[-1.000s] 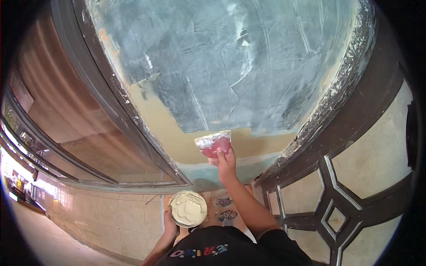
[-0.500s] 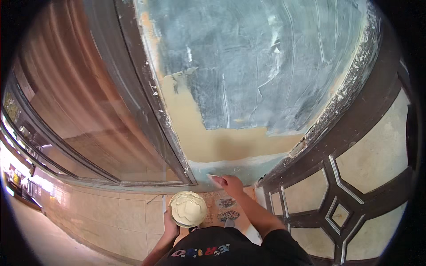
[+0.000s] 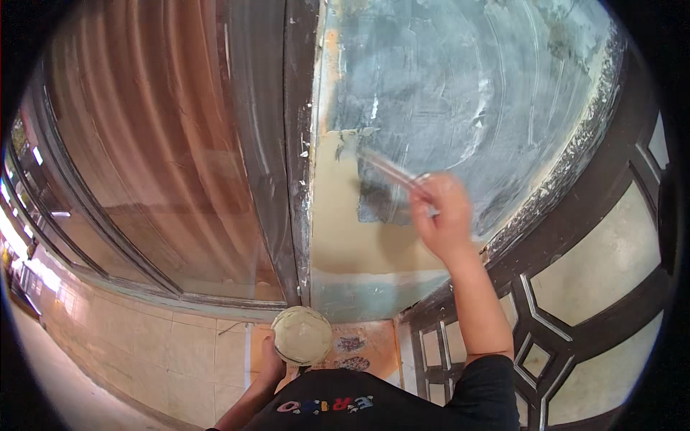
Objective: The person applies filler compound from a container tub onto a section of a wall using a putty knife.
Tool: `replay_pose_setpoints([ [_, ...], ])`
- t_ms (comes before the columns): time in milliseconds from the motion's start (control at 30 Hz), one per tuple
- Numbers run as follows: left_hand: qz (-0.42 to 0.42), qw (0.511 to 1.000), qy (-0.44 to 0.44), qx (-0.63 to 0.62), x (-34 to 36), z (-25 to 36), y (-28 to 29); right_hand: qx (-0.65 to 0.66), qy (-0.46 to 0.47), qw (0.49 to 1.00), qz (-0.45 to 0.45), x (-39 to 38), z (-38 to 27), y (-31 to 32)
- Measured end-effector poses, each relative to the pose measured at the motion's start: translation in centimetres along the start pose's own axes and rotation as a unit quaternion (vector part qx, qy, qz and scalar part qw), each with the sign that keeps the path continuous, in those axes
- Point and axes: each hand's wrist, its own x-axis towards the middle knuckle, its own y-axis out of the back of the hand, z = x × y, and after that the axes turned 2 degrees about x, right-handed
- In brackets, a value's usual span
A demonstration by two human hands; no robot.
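Observation:
My right hand [image 3: 447, 215] is raised in front of the wall [image 3: 438, 93], its fingers closed round a putty knife [image 3: 390, 171]. The blade is smeared by motion and points up and left, near the upper end of a cream putty strip [image 3: 335, 223]; whether it touches the wall I cannot tell. Low down in front of my body, my left hand [image 3: 270, 359] grips the left side of a round tub of cream putty [image 3: 302, 335]. The putty inside is heaped and uneven. Cream covers the wall's left edge and lower band; blue-grey with white streaks shows above.
A dark wooden frame [image 3: 264, 144] with glass and a reddish-brown curtain [image 3: 158, 129] behind it borders the wall on the left. To the right is a dark panelled door [image 3: 575, 330]. Below lie floor tiles [image 3: 151, 345] and a stained orange-brown sheet [image 3: 377, 345].
My right hand has risen from the wall's foot to the upper part of the cream strip, carrying the putty knife. My left hand still holds the tub. The view has shifted left.

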Motion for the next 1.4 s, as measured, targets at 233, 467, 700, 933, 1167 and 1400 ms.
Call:
replay_pose_setpoints([
  [233, 0.022, 0.999, -0.002, -0.024, 0.5, 2.0, -1.6, -0.023, 0.086, 0.876, -0.475, -11.9, -1.7, -8.3],
  [467, 0.021, 0.999, -0.018, -0.016, 0.0, 3.1, -1.0, -0.106, 0.010, 0.957, -0.268, 6.2, -0.7, -3.8],
  [700, -0.019, 0.998, -0.063, 0.015, 0.4, 4.1, -1.5, -0.029, -0.098, 0.995, 0.009, 8.9, -1.7, 3.8],
  [933, -0.039, 0.993, -0.043, -0.106, 1.7, 9.1, -5.4, 0.216, -0.344, 0.908, -0.106, -11.0, -8.0, -4.2],
  [1167, -0.038, 0.990, -0.114, -0.072, 2.1, 11.1, -7.5, 0.203, -0.170, 0.953, -0.145, -12.5, -8.0, -3.4],
  [1400, -0.031, 0.977, -0.210, -0.002, 2.4, 10.5, -9.1, 0.108, -0.136, 0.964, -0.199, -10.5, -7.1, 0.0],
])
